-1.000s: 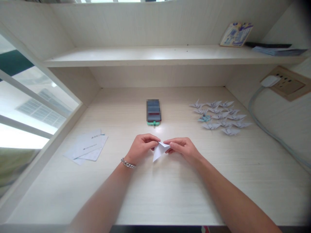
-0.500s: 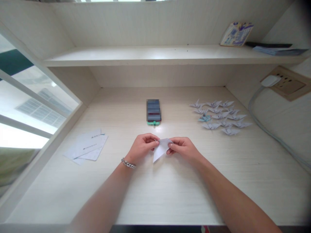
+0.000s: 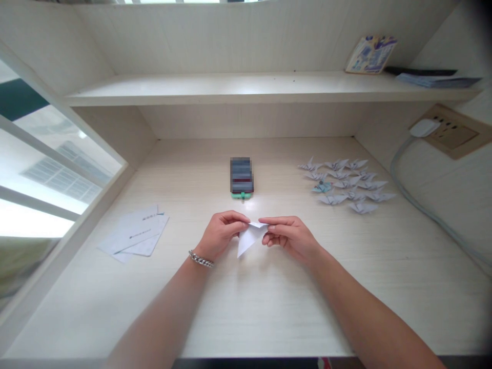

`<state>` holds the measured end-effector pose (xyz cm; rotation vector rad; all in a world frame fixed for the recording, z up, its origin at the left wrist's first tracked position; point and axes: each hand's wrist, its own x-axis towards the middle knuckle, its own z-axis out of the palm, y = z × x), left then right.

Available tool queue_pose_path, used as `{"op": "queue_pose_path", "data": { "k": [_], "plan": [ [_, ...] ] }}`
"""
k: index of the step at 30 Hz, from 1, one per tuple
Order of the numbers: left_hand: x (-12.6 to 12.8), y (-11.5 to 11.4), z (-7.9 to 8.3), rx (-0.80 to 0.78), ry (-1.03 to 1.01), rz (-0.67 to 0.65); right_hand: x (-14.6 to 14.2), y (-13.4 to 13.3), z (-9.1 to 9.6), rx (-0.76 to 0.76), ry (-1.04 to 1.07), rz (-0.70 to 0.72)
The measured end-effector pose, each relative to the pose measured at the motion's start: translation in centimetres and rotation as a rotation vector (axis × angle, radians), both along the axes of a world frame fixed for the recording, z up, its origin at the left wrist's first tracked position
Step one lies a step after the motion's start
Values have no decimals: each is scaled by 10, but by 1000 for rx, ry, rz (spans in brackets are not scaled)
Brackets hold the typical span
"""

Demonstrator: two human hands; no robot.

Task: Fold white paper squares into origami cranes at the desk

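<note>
A small folded piece of white paper (image 3: 249, 239) is held between both hands above the desk, one pointed corner hanging toward me. My left hand (image 3: 222, 230) pinches its upper left edge between thumb and fingers; a silver chain bracelet (image 3: 201, 259) circles that wrist. On the paper's right side, my right hand (image 3: 288, 233) grips the edge, with its index finger stretched along the top where a narrow flap stands up. Just beyond the hands lies a phone (image 3: 242, 175) in a green case, its screen blurred.
Several folded paper cranes (image 3: 348, 183), one of them blue (image 3: 322, 187), sit at the right. Printed white sheets (image 3: 134, 233) lie at the left. A white cable (image 3: 415, 205) runs from the wall socket (image 3: 453, 132). Above is a shelf (image 3: 200, 87) with a small box (image 3: 371, 54).
My right index finger has straightened along the paper's top edge, and a flap there now stands up. The right thumb has shifted back from the paper's face. The view has moved slightly.
</note>
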<state>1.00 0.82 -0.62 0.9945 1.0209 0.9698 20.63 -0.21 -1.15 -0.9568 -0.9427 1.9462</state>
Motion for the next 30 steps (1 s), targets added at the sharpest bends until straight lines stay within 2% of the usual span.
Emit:
{"op": "queue_pose_path", "data": {
  "k": [3,7,13,17,30],
  "plan": [
    [-1,0,0,19,-7,-19,2,0,1,-11,46,25],
    [-4,0,-1,123,96,-64,6,2,1,-3,69,32],
    [-1,-3,2,277,276,-216,-3,1,-4,86,-203,30],
    [1,-4,3,257,281,-223,-8,-1,-6,183,-313,47],
    [1,-2,3,192,203,-152,-8,0,-7,266,-382,-48]
  ]
}}
